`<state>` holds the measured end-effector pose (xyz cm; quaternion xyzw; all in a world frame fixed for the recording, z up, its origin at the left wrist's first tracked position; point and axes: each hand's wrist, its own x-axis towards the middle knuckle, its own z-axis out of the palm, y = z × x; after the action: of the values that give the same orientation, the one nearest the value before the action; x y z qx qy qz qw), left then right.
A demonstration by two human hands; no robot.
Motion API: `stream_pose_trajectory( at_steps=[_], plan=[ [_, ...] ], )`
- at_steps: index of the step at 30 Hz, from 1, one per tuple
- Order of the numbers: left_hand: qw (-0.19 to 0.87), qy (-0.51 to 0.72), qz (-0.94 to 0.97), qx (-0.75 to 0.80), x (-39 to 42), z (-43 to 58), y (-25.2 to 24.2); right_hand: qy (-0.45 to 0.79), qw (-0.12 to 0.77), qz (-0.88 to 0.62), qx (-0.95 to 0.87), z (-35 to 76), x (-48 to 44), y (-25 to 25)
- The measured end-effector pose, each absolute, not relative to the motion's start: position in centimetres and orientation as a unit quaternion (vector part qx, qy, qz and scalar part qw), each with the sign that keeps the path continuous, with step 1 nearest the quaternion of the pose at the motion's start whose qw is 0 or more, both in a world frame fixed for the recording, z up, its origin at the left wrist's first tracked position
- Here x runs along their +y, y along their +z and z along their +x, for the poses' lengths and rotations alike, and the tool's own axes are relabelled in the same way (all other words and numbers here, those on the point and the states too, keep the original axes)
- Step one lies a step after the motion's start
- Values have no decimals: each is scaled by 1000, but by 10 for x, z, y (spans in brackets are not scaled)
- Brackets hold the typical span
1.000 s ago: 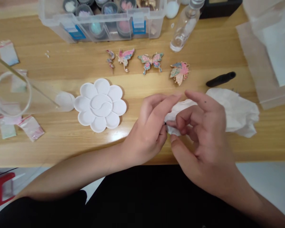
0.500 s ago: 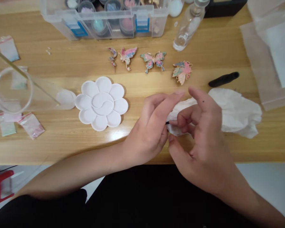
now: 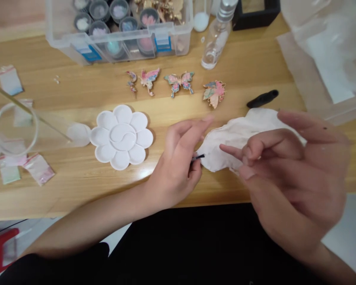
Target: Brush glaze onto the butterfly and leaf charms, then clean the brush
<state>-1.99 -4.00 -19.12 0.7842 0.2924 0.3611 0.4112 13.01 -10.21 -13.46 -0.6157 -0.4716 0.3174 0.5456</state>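
My left hand (image 3: 178, 162) is closed around a thin paintbrush (image 3: 199, 156); its dark tip and a little of its metal collar stick out past the fingers, and the rest is hidden. That tip lies over the left end of a crumpled white tissue (image 3: 222, 148). Raised above the tissue's right part, nearer the camera, is my right hand (image 3: 293, 174). Its thumb meets curled fingers, while one finger points left and another is stretched out. A tiny pale speck shows at the pinch, too small to name. A white flower-shaped palette (image 3: 121, 137) lies left of my hands.
Behind my hands lie several colourful metal butterfly and insect pieces (image 3: 179, 84). Farther back stand a clear box (image 3: 121, 53) of small pots and a glass bottle (image 3: 215, 43). A black tool (image 3: 262, 98) lies beyond the tissue; a clear cup (image 3: 52, 128) lies left.
My right hand has moved right and up, away from the brush, and its thumb has come to the curled fingers. The brush tip now shows more. The view has shifted slightly.
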Motion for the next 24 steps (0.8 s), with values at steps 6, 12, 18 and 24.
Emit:
stream_pose_trajectory(
  at_steps=[6,12,18,24],
  plan=[
    [477,393,714,330,-38,-21,-182,317,570,-612,-448,131,-101,-136],
    [578,434,598,346,-35,-20,-160,332,575,-588,-463,132,-102,-137],
    [617,420,577,332,-31,-22,-154,375,547,-568,-488,132,-105,-141],
    [693,387,498,349,-30,-25,-150,446,472,-569,-505,127,-106,-149]
  ],
)
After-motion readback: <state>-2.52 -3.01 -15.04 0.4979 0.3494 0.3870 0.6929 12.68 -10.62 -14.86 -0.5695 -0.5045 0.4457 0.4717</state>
